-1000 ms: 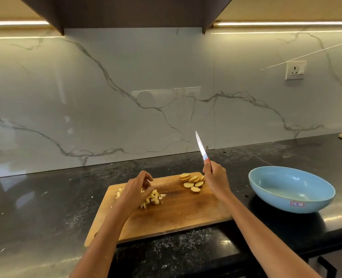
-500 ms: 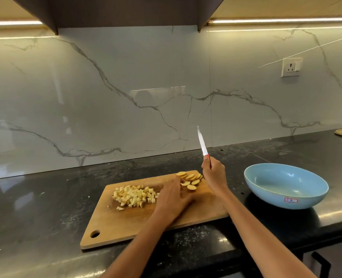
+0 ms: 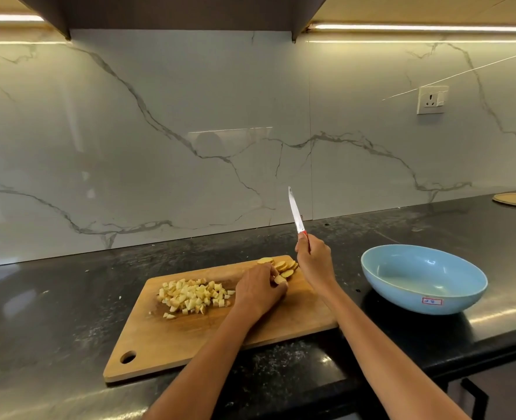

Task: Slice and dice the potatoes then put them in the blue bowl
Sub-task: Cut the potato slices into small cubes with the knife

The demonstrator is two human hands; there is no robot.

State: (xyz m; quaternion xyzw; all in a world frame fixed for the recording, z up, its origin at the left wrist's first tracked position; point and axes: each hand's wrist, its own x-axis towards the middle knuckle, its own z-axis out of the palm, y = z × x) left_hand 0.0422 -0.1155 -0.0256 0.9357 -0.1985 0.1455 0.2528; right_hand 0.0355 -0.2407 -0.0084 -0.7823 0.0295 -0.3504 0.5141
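A wooden cutting board (image 3: 190,338) lies on the black counter. A pile of diced potato (image 3: 191,295) sits on its left half. Round potato slices (image 3: 282,265) lie at its far right corner. My left hand (image 3: 258,287) rests on the board and its fingers pinch a potato slice (image 3: 280,279) at the near edge of that group. My right hand (image 3: 314,259) grips a knife (image 3: 296,214) by its red handle, blade pointing up and away, above the board's right end. The blue bowl (image 3: 423,278) stands empty to the right of the board.
A marble wall rises behind the counter, with a socket (image 3: 431,100) at the upper right. A flat round mat (image 3: 515,200) lies at the far right of the counter. The counter's front edge runs close below the board and bowl.
My left hand left the diced pile and crossed right to the slices, where it now pinches one. The knife hand has stayed raised in about the same place.
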